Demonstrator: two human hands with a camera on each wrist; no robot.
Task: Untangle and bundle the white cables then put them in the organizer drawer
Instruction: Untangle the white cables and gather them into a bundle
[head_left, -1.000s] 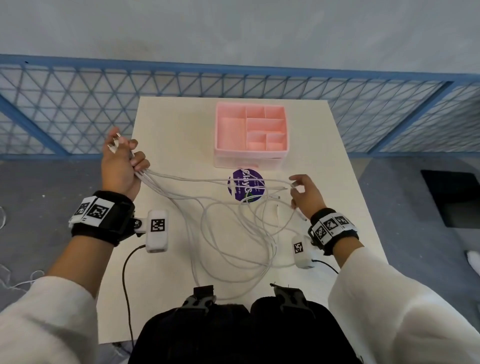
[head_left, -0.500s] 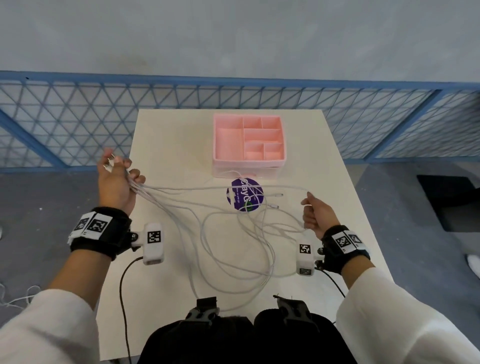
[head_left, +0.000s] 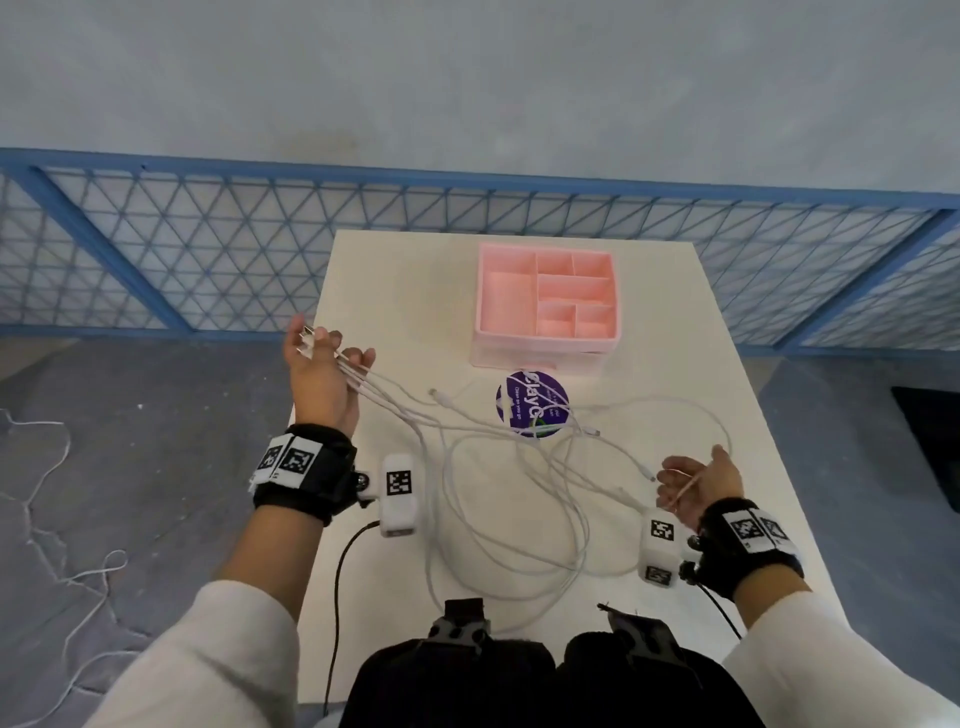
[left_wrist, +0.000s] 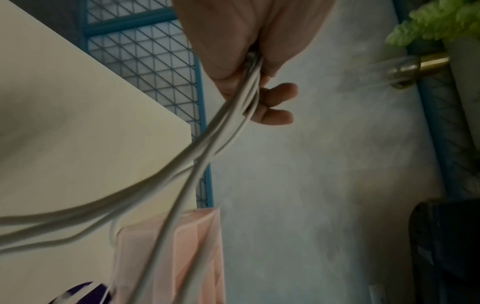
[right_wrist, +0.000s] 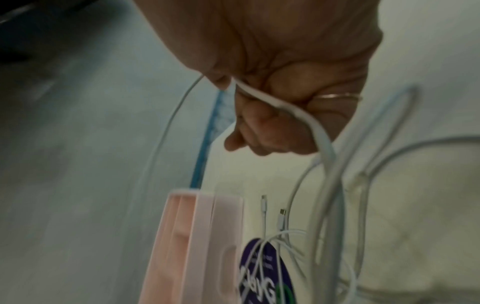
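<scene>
Several white cables (head_left: 498, 499) lie in tangled loops across the middle of the cream table (head_left: 395, 291). My left hand (head_left: 319, 364) is raised at the table's left edge and grips a bunch of cable ends; in the left wrist view these cables (left_wrist: 233, 115) run out between its curled fingers (left_wrist: 275, 117). My right hand (head_left: 693, 486) is near the right edge, fingers curled round one white cable (right_wrist: 298, 115) that loops away from it. The pink organizer drawer (head_left: 545, 304) stands at the back, its compartments bare.
A round purple sticker (head_left: 532, 410) lies just in front of the organizer, with cables crossing it. Two loose connector ends (right_wrist: 272, 207) rest beside it. A blue mesh fence (head_left: 208, 249) runs behind the table. Thin white cord (head_left: 52, 519) lies on the grey floor at left.
My right hand has drawn back toward me and to the right, pulling one cable out into a wide loop. My left hand has stayed raised with its bunch of ends.
</scene>
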